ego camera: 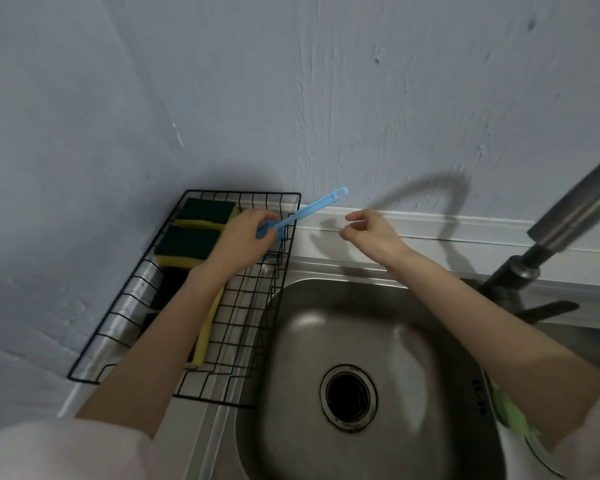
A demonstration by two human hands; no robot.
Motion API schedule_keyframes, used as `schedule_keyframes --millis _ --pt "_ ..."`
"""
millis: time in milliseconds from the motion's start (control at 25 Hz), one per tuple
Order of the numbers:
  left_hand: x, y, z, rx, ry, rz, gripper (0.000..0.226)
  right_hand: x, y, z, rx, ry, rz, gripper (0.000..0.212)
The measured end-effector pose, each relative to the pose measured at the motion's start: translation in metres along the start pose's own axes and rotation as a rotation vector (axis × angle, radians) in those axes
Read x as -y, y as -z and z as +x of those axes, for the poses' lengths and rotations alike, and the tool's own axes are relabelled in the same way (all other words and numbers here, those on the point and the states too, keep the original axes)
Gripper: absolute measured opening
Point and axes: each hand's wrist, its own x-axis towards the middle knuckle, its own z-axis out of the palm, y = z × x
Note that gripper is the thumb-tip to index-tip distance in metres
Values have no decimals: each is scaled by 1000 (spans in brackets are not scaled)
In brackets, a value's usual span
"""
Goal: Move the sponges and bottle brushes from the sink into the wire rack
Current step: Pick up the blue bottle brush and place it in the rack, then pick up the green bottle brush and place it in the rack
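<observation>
A black wire rack (222, 368) stands left of the steel sink (326, 323). Inside it lie two green-and-yellow sponges (201, 216) (184, 245) at the far end, and a yellow sponge (205, 337) stands on edge under my left forearm. My left hand (243, 240) hovers over the rack's far right part and grips a blue bottle brush (305, 213) by its lower end, the handle's hook end pointing up and right. My right hand (371, 233) hangs beside it over the sink's back rim, fingers loosely curled and apart, holding nothing. The sink basin looks bare around its drain (349, 396).
A grey faucet (568, 216) reaches in from the right over the sink. Something green (510, 414) lies on the sink's right rim under my right arm. A blue-grey wall rises close behind the rack and sink. The counter's front edge runs at the lower left.
</observation>
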Motion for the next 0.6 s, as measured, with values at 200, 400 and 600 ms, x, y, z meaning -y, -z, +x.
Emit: schedule_keyframes --millis 200,400,600 --pt "-36 18 -42 51 -57 -16 29 1 30 -55 1 119 -163 44" --pt "-89 13 -87 67 -121 21 28 -16 63 -104 -21 192 -225 44" --pt "-134 -21 -116 150 -193 16 28 -49 96 -135 -9 177 -231 41"
